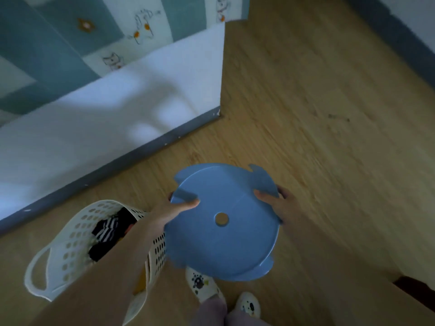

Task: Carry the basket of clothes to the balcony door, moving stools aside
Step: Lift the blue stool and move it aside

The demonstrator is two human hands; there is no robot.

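Observation:
A round blue plastic stool (223,241) with a hole in the middle of its seat is below me at the centre bottom. My left hand (174,209) grips its left rim, thumb on top of the seat. My right hand (280,203) grips the right rim. To the left stands a white perforated laundry basket (70,243) on the wooden floor, holding dark and striped clothes (108,229). My left forearm crosses over the basket's right side.
A white wall with a grey skirting board (131,158) runs diagonally at left and ends at a corner (220,114). Wooden floor (306,102) stretches ahead and right. My feet in white patterned slippers (202,283) are under the stool. A dark object (419,290) shows at the lower right edge.

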